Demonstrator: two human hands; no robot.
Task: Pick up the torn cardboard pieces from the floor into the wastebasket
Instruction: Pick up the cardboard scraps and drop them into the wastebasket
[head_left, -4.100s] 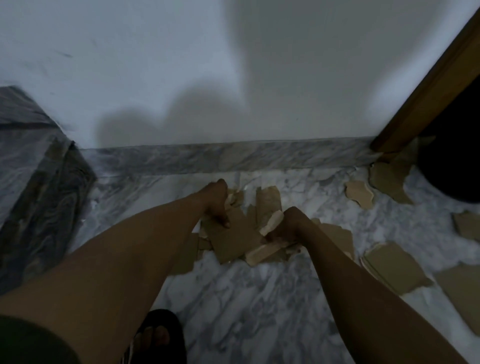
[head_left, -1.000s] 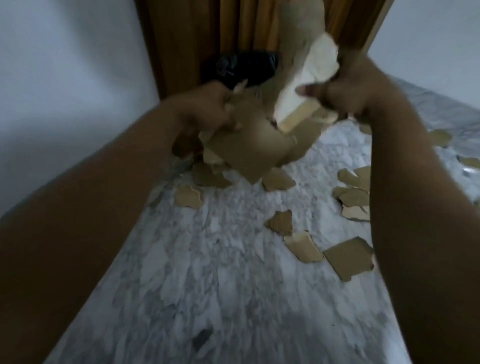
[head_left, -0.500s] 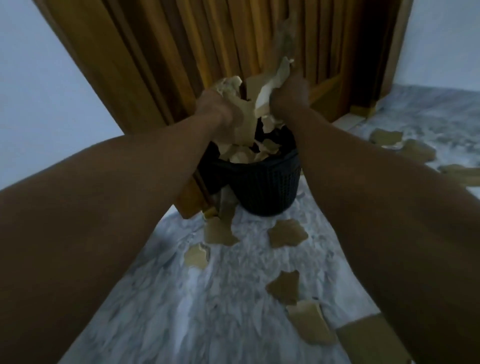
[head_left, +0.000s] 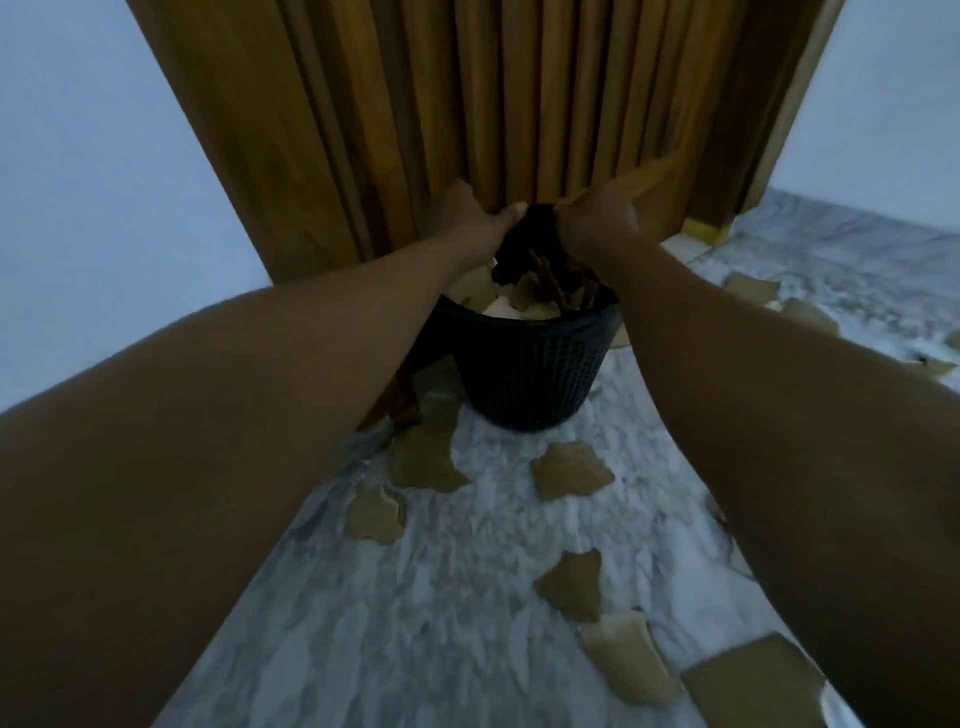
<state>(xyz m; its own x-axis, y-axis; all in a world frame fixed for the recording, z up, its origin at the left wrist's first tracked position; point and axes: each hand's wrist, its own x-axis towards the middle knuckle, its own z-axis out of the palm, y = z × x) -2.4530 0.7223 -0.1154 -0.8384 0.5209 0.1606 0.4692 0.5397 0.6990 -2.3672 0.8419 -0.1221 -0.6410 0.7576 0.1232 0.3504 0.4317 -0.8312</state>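
A black mesh wastebasket (head_left: 530, 374) stands on the marble floor against a wooden door, with torn cardboard showing inside at its rim. Just above its opening, my left hand (head_left: 470, 221) and my right hand (head_left: 597, 226) are close together. Between them they grip a dark bunch of cardboard pieces (head_left: 532, 249) that hangs down into the basket. Several torn cardboard pieces lie on the floor in front: one at the basket's left foot (head_left: 426, 457), one in the middle (head_left: 571, 470), and more nearer me (head_left: 569, 584).
The ribbed wooden door (head_left: 519, 104) fills the background, with white walls on both sides. More cardboard scraps (head_left: 748, 288) lie to the right of the basket. A large flat piece (head_left: 748, 680) lies at the lower right beside my arm.
I lifted a bunch of cardboard off the floor by the wall and turned to the basket. Over the last half second both hands dropped lower, bringing the bunch down to the opening.
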